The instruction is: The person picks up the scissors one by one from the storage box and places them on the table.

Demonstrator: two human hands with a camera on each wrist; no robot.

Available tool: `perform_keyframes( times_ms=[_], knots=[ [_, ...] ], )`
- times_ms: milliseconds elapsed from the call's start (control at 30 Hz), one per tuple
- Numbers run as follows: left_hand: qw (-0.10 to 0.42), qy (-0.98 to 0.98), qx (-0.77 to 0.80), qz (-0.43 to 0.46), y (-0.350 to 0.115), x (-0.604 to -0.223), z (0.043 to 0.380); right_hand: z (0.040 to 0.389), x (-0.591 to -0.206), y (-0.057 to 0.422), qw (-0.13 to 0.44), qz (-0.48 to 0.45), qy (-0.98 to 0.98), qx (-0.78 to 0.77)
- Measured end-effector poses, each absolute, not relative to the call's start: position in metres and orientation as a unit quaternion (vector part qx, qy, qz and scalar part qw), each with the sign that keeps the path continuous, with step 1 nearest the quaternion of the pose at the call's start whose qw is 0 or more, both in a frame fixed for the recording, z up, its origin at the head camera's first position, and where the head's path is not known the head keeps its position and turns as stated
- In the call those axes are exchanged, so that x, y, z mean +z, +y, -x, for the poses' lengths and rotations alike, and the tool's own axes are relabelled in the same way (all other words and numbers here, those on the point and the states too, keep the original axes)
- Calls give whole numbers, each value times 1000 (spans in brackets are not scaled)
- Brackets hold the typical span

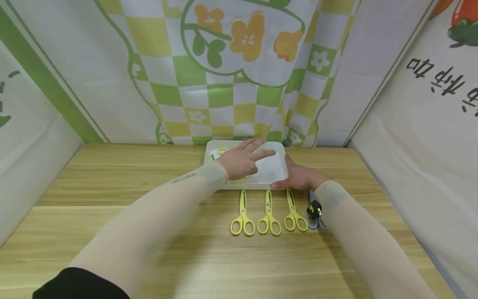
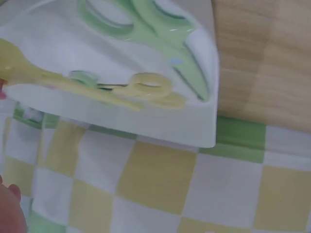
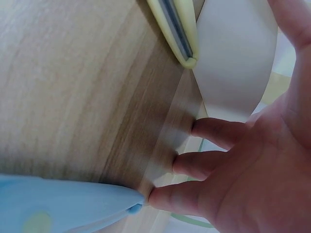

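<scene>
A white tray (image 1: 270, 176) stands against the curtain. My left hand (image 1: 240, 161) is over it, palm down with fingers spread, hiding part of the inside. In the left wrist view, green scissors (image 2: 165, 41) and several yellow ones, among them yellow scissors (image 2: 63, 82) near a fingertip, lie in or just over the tray; whether the hand touches them I cannot tell. My right hand (image 1: 300, 176) is at the tray's near right corner, thumb along the front wall. Its fingers (image 3: 214, 162) are straight, tips resting on the wood near blue scissors (image 3: 63, 201).
Yellow scissors (image 1: 243, 214), more yellow scissors (image 1: 269, 214) and a third yellow pair (image 1: 293, 209) lie in a row before the tray, points away from me. The blue scissors at the row's right end are partly under my right wrist. A checked curtain (image 1: 220, 95) hangs behind the table (image 1: 130, 182).
</scene>
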State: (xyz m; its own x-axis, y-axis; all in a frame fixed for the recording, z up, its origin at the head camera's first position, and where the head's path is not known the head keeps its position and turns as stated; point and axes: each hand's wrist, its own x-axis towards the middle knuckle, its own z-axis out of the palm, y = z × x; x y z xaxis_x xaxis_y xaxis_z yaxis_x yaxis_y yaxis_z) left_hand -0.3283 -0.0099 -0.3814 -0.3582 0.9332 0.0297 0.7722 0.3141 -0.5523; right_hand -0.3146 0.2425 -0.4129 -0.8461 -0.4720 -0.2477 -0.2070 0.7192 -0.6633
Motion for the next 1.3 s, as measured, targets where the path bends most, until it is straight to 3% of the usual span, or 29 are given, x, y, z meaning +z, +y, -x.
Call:
perform_keyframes(
  times_ms=[467, 967, 1300],
  knots=[
    [253, -691, 164, 657, -15, -367, 276, 315, -412, 243, 200, 198, 916, -285],
    [281, -628, 240, 685, -67, -390, 210, 313, -415, 241, 191, 185, 913, -308],
    [274, -606, 224, 713, -89, -415, 195, 312, -415, 241, 196, 165, 916, -310]
  ],
)
